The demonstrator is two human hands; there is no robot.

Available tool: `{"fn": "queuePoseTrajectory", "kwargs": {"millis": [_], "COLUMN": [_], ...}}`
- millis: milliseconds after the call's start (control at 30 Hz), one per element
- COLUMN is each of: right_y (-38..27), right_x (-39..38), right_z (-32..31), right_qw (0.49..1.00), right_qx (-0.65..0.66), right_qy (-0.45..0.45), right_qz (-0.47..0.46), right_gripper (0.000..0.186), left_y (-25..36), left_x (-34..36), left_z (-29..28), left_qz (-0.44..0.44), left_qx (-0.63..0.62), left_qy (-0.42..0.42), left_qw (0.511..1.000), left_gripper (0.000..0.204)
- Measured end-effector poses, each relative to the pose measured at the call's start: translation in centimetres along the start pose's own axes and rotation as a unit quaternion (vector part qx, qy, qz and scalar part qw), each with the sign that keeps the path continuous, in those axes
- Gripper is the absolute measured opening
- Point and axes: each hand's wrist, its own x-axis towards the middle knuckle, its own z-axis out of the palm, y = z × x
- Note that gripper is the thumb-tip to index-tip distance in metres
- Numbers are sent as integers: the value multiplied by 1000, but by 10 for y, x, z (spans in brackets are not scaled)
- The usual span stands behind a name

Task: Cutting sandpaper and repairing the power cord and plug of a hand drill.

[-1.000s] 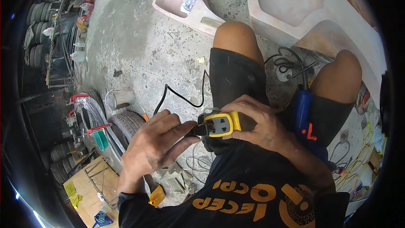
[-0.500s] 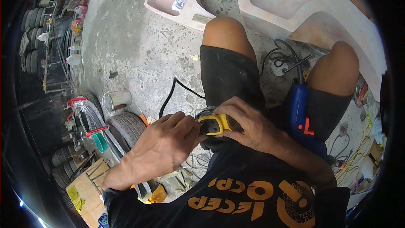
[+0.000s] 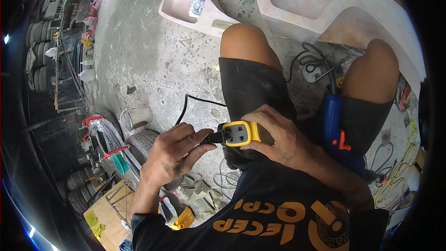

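Between thumb and fingers my left hand (image 3: 174, 151) pinches a black plug (image 3: 216, 137), right against the left end of a yellow and black extension socket (image 3: 251, 131). Whether its pins sit in a hole I cannot tell. Closed around the socket's right end is my right hand (image 3: 283, 142); the socket's black face with dark holes points up. A black cord (image 3: 184, 107) rises from behind my left hand and bends right toward my leg. Across my right thigh lies a blue power tool (image 3: 331, 116) with an orange-red switch, its black cable running forward to the floor.
Large pale moulded panels (image 3: 302, 23) stand ahead, with a crumpled white cloth (image 3: 197, 4) on one. At left are a metal can (image 3: 135, 117), a tyre (image 3: 141, 144) and red clamps (image 3: 115, 152). Yellow cord (image 3: 395, 176) lies coiled at right. Shelves of tyres (image 3: 39, 35) line the far left.
My left hand has turned and drawn back a little, so the plug shows more clearly between its fingers. The socket's face is now more fully visible in my right hand.
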Motion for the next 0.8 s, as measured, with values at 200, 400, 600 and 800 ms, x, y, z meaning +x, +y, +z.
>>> {"fn": "queuePoseTrajectory", "kwargs": {"millis": [200,400,600,800], "right_y": [-1,-1,-2,-2], "right_x": [1,0,-2,-2], "right_z": [-1,-1,2,2], "right_qw": [1000,1000,1000,1000], "right_qx": [-7,-3,9,-3], "right_qy": [7,6,-7,-19], "right_qz": [-1,-11,9,12], "right_gripper": [49,50,50,51], "left_y": [31,31,39,34], "left_x": [1,3,8,10], "left_z": [-7,-9,-13,-13], "left_qz": [40,30,80,110], "left_qx": [156,135,171,174], "left_qy": [-22,-35,-77,-88], "left_qw": [987,990,979,975], "left_gripper": [35,33,27,25]}}
